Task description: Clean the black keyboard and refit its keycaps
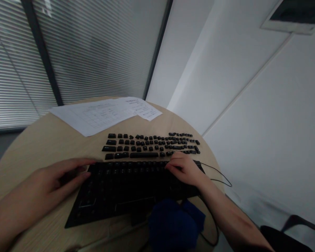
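Observation:
A black keyboard (pixel 131 189) lies on the round wooden table, with keycaps along its upper rows and bare dark areas lower down. My left hand (pixel 65 178) touches the keyboard's upper left corner, thumb and fingers apart around the edge. Over the upper right part of the keyboard is my right hand (pixel 182 168), its fingers pinched together at the top rows; whatever is between the fingertips is hidden. Loose black keycaps, laid out in several rows, sit just beyond the keyboard, among them a long space bar (pixel 144 154).
Printed papers (pixel 94 115) lie at the table's far side. A blue cloth-like object (pixel 173 224) is at the near edge. A thin black cable (pixel 220 173) loops at the right. Window blinds, a white wall and a dark chair (pixel 280 239) surround the table (pixel 23 147).

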Demonstrator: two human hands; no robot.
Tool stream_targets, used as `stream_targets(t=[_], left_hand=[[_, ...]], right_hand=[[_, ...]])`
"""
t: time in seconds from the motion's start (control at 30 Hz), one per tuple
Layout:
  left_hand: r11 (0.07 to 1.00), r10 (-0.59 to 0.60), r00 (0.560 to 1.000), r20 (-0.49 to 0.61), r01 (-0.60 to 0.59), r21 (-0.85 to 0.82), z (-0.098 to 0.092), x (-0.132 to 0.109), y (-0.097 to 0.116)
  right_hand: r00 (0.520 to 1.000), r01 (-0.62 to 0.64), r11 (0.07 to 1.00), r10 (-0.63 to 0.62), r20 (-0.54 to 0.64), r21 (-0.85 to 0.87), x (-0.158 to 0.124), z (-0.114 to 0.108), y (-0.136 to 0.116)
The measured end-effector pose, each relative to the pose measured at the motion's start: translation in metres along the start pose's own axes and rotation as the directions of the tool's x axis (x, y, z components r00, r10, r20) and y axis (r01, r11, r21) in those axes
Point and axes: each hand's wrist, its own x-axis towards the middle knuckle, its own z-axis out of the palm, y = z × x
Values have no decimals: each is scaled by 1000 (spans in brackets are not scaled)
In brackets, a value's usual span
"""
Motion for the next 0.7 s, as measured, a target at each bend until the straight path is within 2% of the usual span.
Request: stream_targets(t=[0.1, 0.27, 0.4, 0.47, 0.53, 0.6, 0.7], left_hand=[[995, 56, 997, 44, -52, -86, 0, 0, 3], [990, 61, 997, 40, -56, -131, -4, 1, 16], [986, 55, 998, 37, -48, -158, -7, 2, 24], [985, 50, 998, 37, -43, -168, -7, 2, 25], [983, 44, 998, 39, -36, -178, -6, 2, 25], [982, 42, 998, 44, -33, -186, -6, 2, 25], [981, 33, 998, 47, -23, -190, -7, 1, 26]], right_hand=[[998, 56, 998, -55, 22, -15, -1, 4, -1], [994, -19, 996, 9, -113, -85, 0, -8, 13], [981, -172, 967, 149, -127, -187, 24, -25, 59], [964, -265, 929, 252, -83, -257, 43, -32, 89], [923, -367, 870, 384, -12, -330, 62, -36, 118], [892, -393, 837, 448, 64, -380, 77, -36, 140], [877, -379, 833, 463, 131, -403, 90, -33, 158]])
